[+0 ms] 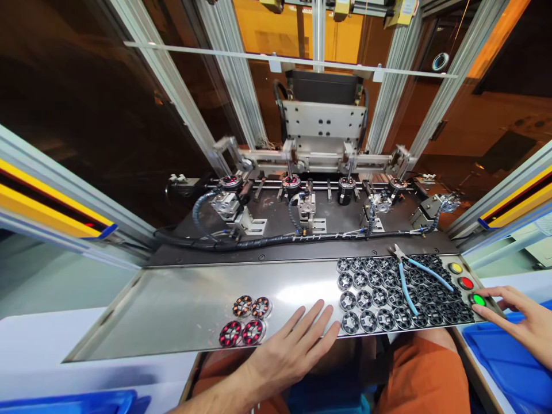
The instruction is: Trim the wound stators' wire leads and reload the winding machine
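Observation:
My left hand (297, 342) rests near the front edge of the metal tray (172, 299), fingers outstretched and holding nothing. Just left of it lie two round parts with red windings (252, 332) and two with copper-coloured windings (260, 307). To its right stand rows of round black-and-silver parts (374, 300). Diagonal cutters (407, 276) with blue handles lie across those rows. At the tray's right end my right hand (517, 313) has thumb and forefinger apart at the rim of a green button (477, 300); whether they press it cannot be told.
Behind the tray, a machine holds several round parts on fixtures (346, 190), with a cable bundle (259, 244) along its front. A red button (466, 283) and a yellow button (455, 268) sit beyond the green one. Yellow posts (52, 201) flank the opening. Blue bins (509, 356) stand at both sides.

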The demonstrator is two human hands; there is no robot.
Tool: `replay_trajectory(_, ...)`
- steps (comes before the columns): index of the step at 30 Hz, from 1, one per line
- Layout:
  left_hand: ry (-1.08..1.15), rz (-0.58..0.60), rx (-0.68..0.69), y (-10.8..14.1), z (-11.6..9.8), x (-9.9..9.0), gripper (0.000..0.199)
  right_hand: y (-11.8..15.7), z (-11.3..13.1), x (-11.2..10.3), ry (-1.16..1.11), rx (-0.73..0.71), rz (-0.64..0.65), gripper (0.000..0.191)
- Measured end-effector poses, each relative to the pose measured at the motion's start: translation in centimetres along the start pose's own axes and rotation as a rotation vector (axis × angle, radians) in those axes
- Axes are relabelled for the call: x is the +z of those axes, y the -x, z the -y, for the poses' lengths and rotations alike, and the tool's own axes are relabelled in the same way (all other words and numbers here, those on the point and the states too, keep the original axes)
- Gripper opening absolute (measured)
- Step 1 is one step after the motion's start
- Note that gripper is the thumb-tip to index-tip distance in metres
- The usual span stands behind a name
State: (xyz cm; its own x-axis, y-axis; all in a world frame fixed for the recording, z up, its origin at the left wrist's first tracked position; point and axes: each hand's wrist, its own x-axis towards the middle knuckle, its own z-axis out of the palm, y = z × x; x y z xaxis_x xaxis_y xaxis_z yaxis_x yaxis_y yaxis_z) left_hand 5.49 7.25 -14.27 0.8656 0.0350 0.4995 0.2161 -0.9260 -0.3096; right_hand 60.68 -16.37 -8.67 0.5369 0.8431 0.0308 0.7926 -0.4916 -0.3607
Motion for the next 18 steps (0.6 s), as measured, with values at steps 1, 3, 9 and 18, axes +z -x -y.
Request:
replay_trajectory(1,-0.003,-0.001,0.0,-0.01,0.0,-0.01,0.048,0.0,-0.2,0.05,-0.009,0.016,0.02,0.069)
replay_trajectory(3,-0.012,-0.003,-0.001,-0.01,0.01,-0.02,0.048,0.01,-0.39,0.11,-0.01,0.036,0.027,0.071)
replay_trajectory(9,-0.013,-0.001,0.002,-0.05,0.1,-0.02,0.048,0.03,-0.09,0.03,-0.004,0.017,0.006,0.069)
replay_trajectory(18,0.0,-0.001,0.003,0.16,-0.06,0.16,0.051,0.1,-0.41,0.21,0.008,0.002,-0.013,0.069)
